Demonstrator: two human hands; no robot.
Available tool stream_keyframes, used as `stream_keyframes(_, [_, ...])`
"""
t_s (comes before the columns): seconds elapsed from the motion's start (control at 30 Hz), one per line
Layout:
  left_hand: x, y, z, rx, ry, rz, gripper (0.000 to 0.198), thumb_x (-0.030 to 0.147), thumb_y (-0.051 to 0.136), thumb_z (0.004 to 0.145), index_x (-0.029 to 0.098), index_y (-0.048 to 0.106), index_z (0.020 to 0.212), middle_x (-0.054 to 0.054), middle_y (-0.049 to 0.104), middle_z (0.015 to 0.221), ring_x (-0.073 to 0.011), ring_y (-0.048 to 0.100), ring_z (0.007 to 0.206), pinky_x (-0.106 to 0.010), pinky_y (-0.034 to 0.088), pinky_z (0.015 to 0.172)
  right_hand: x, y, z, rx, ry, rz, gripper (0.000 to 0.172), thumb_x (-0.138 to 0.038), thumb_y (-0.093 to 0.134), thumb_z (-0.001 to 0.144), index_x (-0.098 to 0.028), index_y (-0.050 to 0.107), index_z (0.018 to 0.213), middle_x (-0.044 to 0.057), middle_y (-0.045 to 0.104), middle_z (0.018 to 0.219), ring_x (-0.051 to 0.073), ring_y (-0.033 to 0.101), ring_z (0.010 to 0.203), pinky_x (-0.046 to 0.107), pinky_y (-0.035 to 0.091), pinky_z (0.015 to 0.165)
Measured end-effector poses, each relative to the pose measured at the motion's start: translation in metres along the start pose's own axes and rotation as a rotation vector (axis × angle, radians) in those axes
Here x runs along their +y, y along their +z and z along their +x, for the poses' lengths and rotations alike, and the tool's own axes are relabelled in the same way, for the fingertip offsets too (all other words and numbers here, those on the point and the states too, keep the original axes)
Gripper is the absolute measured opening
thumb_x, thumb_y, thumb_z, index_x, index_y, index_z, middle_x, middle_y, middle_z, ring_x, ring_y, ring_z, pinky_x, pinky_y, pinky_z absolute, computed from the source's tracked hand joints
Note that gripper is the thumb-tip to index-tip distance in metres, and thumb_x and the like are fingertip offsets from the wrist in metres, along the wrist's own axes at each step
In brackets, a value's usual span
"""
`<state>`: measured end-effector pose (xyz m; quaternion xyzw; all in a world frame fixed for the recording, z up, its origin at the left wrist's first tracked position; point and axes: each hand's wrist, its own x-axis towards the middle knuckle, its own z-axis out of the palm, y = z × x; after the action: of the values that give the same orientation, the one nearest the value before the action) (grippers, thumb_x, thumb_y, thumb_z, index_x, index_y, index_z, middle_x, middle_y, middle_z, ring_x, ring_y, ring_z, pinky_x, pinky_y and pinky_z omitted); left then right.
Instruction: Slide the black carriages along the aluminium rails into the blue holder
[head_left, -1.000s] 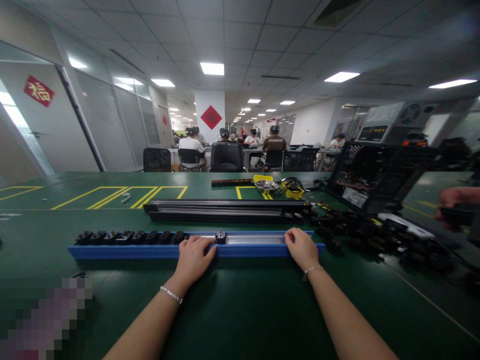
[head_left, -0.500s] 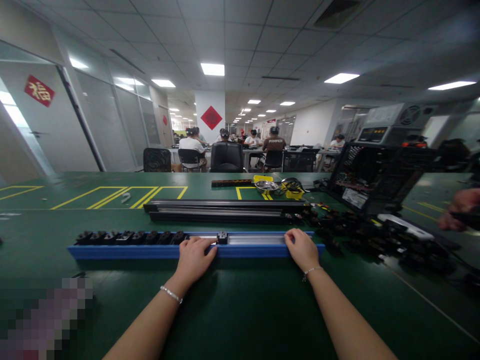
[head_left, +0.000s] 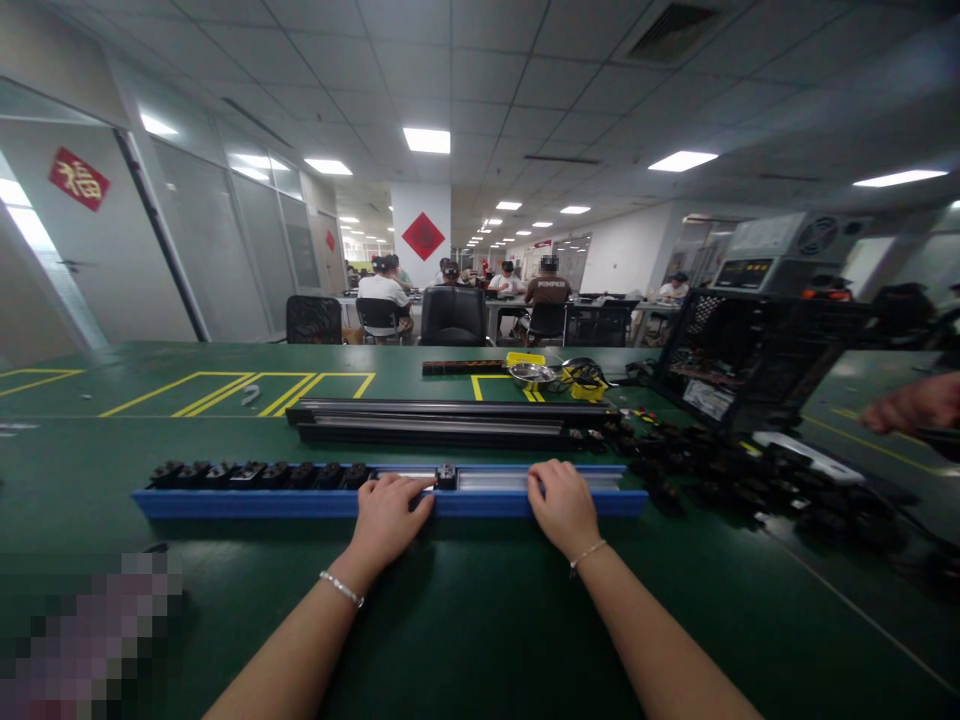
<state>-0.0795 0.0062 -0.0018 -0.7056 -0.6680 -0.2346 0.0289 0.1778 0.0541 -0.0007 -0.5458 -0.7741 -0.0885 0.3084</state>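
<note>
Blue channel: as it lies lengthwise across the green table, its long front wall faces the person and both hands rest at it, right of its middle.
Row of black blocks: packed side by side in the left part of the channel, ending by the left hand.
Lone block: a small black piece in the channel, apart from the row, between the two hands.
Left hand: fingers close together over the channel, index pointing to the lone block, thumb against the front wall; from here I can't tell whether it grips anything.
Right hand: narrow, fingers curled over the channel near its right end, well apart from the lone block; I can't make out anything held.
Black bars: long, lying behind the channel and about parallel to it.
Dark parts: a jumble right of the channel, too dim to sort by eye.
Computer case: open and tilted, beyond that jumble.
Co-worker's hand: blurred, at the far right edge.
</note>
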Motion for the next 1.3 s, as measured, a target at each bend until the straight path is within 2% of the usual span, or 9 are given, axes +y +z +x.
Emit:
stream_keyframes(0.13, [0.000,0.002,-0.001,-0.004,0.001,0.017,0.031,0.043,0.043,0.084,0.038,0.061,0.109,0.000,0.067,0.101,-0.0224,0.051,0.101,-0.042,0.028,0.087,-0.039,0.009,-0.005,-0.121,-0.127,0.076,0.025,-0.025,0.041,0.084,-0.021,0.060,0.101,0.005,0.061,0.099,0.019,0.048,0.095,0.030,0.033,0.084])
stream_keyframes(0.23, [0.001,0.003,-0.001,-0.011,0.005,0.031,0.031,0.043,0.043,0.084,0.040,0.060,0.109,0.001,0.067,0.099,-0.0222,0.050,0.101,-0.042,0.027,0.088,-0.051,0.015,-0.008,-0.198,-0.186,0.097,0.031,-0.023,0.043,0.082,-0.022,0.057,0.110,0.005,0.060,0.106,0.019,0.048,0.100,0.031,0.031,0.088])
stream_keyframes(0.4, [0.005,0.001,0.000,-0.035,-0.008,0.048,0.031,0.045,0.043,0.084,0.043,0.059,0.110,0.001,0.066,0.096,-0.0221,0.050,0.101,-0.042,0.026,0.088,-0.052,0.018,-0.010,-0.266,-0.221,0.059,0.041,-0.020,0.045,0.080,-0.027,0.050,0.119,0.004,0.061,0.108,0.018,0.048,0.103,0.034,0.025,0.093])
stream_keyframes(0.73, [0.009,-0.002,0.000,-0.068,-0.019,0.061,0.033,0.044,0.043,0.083,0.043,0.057,0.113,-0.001,0.064,0.095,-0.0225,0.049,0.101,-0.043,0.026,0.089,-0.058,0.011,-0.008,-0.352,-0.181,-0.007,0.042,-0.020,0.043,0.080,-0.031,0.050,0.120,0.004,0.061,0.105,0.019,0.049,0.102,0.037,0.020,0.096])
stream_keyframes(1.07, [0.010,-0.002,-0.001,-0.083,0.001,0.110,0.036,0.045,0.044,0.083,0.043,0.054,0.117,-0.002,0.062,0.094,-0.0230,0.049,0.100,-0.042,0.025,0.089,-0.056,0.013,-0.008,-0.335,-0.198,0.004,0.046,-0.021,0.043,0.079,-0.035,0.047,0.122,0.002,0.061,0.102,0.019,0.049,0.099,0.039,0.020,0.095])
stream_keyframes(1.3, [0.010,-0.001,-0.002,-0.086,0.012,0.127,0.036,0.045,0.044,0.082,0.044,0.053,0.118,-0.002,0.062,0.095,-0.0231,0.048,0.100,-0.043,0.025,0.089,-0.059,0.010,-0.005,-0.373,-0.178,-0.026,0.045,-0.021,0.042,0.081,-0.035,0.048,0.123,0.003,0.062,0.101,0.019,0.049,0.098,0.038,0.021,0.095])
